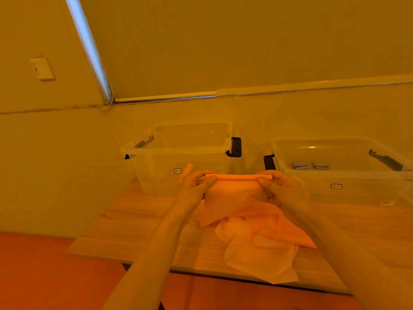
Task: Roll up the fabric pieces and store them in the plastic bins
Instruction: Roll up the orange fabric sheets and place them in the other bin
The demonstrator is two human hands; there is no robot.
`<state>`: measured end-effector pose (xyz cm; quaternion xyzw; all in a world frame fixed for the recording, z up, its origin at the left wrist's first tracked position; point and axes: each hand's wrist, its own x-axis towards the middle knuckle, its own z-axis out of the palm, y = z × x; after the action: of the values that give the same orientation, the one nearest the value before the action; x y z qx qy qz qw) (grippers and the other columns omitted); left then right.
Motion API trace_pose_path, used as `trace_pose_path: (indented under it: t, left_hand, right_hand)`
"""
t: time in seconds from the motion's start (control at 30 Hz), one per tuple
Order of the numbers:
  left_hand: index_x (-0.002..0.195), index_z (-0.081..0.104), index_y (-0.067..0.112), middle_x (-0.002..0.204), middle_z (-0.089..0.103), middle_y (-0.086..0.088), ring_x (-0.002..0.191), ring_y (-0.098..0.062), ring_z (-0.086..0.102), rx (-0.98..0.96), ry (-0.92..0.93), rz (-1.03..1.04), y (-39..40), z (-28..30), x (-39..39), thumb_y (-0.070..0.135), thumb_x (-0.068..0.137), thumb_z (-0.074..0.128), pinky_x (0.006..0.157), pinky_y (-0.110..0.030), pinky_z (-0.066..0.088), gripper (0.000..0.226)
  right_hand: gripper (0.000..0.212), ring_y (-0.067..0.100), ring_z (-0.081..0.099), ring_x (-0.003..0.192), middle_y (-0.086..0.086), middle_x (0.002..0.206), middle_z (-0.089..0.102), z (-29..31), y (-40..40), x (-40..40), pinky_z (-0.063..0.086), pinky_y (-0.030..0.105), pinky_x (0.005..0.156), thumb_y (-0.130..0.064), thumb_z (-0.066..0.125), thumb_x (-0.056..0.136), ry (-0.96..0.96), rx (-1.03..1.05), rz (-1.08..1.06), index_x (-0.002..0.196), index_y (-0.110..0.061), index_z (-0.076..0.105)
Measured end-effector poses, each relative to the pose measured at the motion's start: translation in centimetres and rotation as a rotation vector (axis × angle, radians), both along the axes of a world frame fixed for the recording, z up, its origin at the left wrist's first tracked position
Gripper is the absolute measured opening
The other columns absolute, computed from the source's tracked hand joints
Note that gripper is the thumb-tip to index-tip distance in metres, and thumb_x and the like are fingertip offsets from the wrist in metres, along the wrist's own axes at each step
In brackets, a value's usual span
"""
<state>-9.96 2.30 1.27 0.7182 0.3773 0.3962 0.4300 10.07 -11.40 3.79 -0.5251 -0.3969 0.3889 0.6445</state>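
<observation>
Orange fabric piece (234, 193) is mid-frame, held up just above the surface (138, 222), w/ its top edge already wound into a thin tight roll (238, 176). The rest hangs down onto the loose pile of fabric (259, 249) below, lower centre-right. Left hand (196, 186) pinches the roll's left end, thumb and fingers curled round it; right hand (281, 189) does the same at the right end. Both grips closed on the cloth, nothing slack between them.

Behind, two clear plastic bins: left bin (178, 151) at centre looks empty as far as I can see, right bin (342, 173) toward the right edge has a couple of small grey rolls (310, 165) inside. Black latch handles (235, 147) stick out on the bin sides. A thin orange tube-like thing (186, 172) pokes up just by the left hand; can't tell if it's another roll.

Risks, imo: roll is only started, so most of the piece is left to wind. If one hand turns faster than the other, it'll cone out and go skewed. The hanging tail lies on the pile, so it could drag another sheet up w/ it or snag. Thin, slippery-looking cloth — ease the pinch and it prob springs open. Also a loose roll may unwind once dropped in a bin.
</observation>
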Motion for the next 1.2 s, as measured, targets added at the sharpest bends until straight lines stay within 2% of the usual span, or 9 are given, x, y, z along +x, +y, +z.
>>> trace_pose_path:
  t: [0.17,0.27,0.47,0.6,0.7,0.77,0.83,0.97,1.2]
  left_hand:
    - [0.103,0.069,0.047,0.159,0.007,0.008,0.145,-0.02,0.01,-0.007,-0.043,-0.035,0.0,-0.2,-0.1,0.074,0.051,0.07,0.105,-0.058,0.037,0.059]
    - [0.1,0.071,0.045,0.159,0.009,0.004,0.145,-0.019,0.012,-0.043,-0.095,-0.051,-0.3,0.1,-0.2,0.062,0.053,0.073,0.103,-0.056,0.04,0.051]
    - [0.1,0.071,0.044,0.159,0.012,-0.001,0.146,-0.019,0.008,-0.011,-0.068,-0.033,-0.3,0.3,0.0,0.076,0.052,0.07,0.105,-0.06,0.034,0.057]
    - [0.106,0.066,0.051,0.139,0.049,0.012,0.144,-0.019,0.019,-0.002,-0.079,-0.027,0.1,0.0,0.0,0.066,0.057,0.072,0.104,-0.053,0.039,0.051]
    - [0.102,0.067,0.051,0.157,0.022,0.0,0.145,-0.018,0.013,0.033,-0.016,0.003,0.3,-0.1,0.2,0.073,0.053,0.07,0.104,-0.055,0.038,0.054]
    - [0.099,0.069,0.05,0.159,0.01,0.001,0.145,-0.022,0.013,0.02,0.01,0.014,0.4,-0.1,0.3,0.08,0.049,0.067,0.101,-0.057,0.041,0.059]
    - [0.096,0.069,0.05,0.159,0.008,0.005,0.144,-0.023,0.015,0.006,0.01,0.024,0.1,0.1,0.4,0.081,0.049,0.066,0.099,-0.056,0.043,0.056]
    - [0.096,0.07,0.049,0.16,0.007,0.005,0.145,-0.019,0.012,-0.008,-0.048,0.006,-0.6,0.3,0.4,0.067,0.057,0.067,0.103,-0.054,0.041,0.043]
    - [0.098,0.072,0.044,0.159,0.007,0.011,0.144,-0.02,0.012,-0.071,-0.113,0.011,-0.9,0.4,0.5,0.071,0.05,0.072,0.104,-0.056,0.038,0.055]
  right_hand:
    - [0.02,0.018,0.065,0.088,0.005,0.099,0.065,0.2,0.1,-0.2,0.058,0.025,0.062,-0.001,0.059,0.088,0.046,-0.016,0.027,0.097,-0.017,0.066]
    - [0.014,0.017,0.067,0.087,0.004,0.097,0.068,0.1,0.2,-0.1,0.059,0.029,0.068,-0.01,0.064,0.087,0.033,-0.016,0.019,0.098,-0.019,0.068]
    - [0.011,0.02,0.066,0.091,0.004,0.097,0.069,-0.1,0.3,0.0,0.06,0.032,0.072,-0.016,0.063,0.088,-0.024,-0.038,-0.021,0.094,-0.024,0.069]
    - [0.019,0.021,0.066,0.094,0.005,0.101,0.068,0.0,0.4,0.3,0.06,0.032,0.072,-0.007,0.063,0.087,0.041,-0.021,0.012,0.099,-0.021,0.068]
    - [0.021,0.019,0.067,0.091,0.004,0.1,0.069,0.1,0.5,0.5,0.059,0.029,0.07,-0.005,0.062,0.087,0.051,-0.009,0.023,0.1,-0.021,0.067]
    - [0.017,0.015,0.067,0.086,0.003,0.096,0.069,0.2,0.4,0.4,0.058,0.026,0.064,-0.008,0.061,0.088,0.022,-0.001,0.009,0.096,-0.022,0.067]
    - [0.015,0.013,0.065,0.082,0.0,0.092,0.068,0.2,0.3,0.2,0.057,0.024,0.06,-0.011,0.06,0.09,-0.015,-0.002,-0.009,0.094,-0.024,0.067]
    - [0.018,0.02,0.062,0.093,0.003,0.1,0.065,0.0,0.3,0.2,0.057,0.035,0.072,-0.009,0.061,0.089,-0.025,-0.027,0.003,0.095,-0.024,0.067]
    - [0.01,0.019,0.062,0.092,0.004,0.101,0.065,-0.1,0.5,0.3,0.059,0.03,0.066,-0.015,0.063,0.088,-0.023,-0.027,-0.031,0.095,-0.019,0.07]
